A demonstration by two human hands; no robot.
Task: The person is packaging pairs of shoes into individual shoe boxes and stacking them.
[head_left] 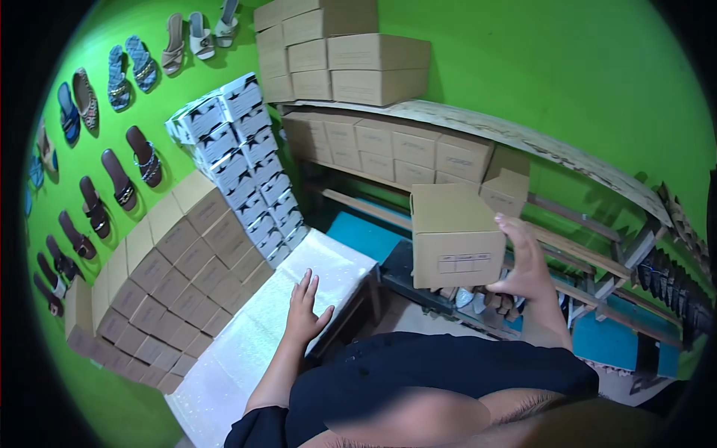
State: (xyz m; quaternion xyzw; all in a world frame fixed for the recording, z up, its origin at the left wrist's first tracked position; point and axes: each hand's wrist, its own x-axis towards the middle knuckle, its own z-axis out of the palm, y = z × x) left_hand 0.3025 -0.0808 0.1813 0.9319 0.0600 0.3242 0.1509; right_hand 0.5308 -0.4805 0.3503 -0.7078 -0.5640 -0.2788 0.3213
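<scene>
A brown cardboard shoebox (459,231) with a small printed grid on its end is in my right hand (525,257), held up in front of the shelves. My thumb is at its lower right corner and my fingers are at its upper right edge. Off to the left, my left hand (305,308) is spread with nothing in it, over the white-covered table (276,336). I cannot tell whether it touches the cover.
Brown shoeboxes (179,261) are stacked left of the table, beside a tall column of white and black boxes (246,164). More boxes (403,145) fill the shelf rack (463,123) ahead. Sandals (119,179) hang on the green wall; dark shoes (672,276) line the right.
</scene>
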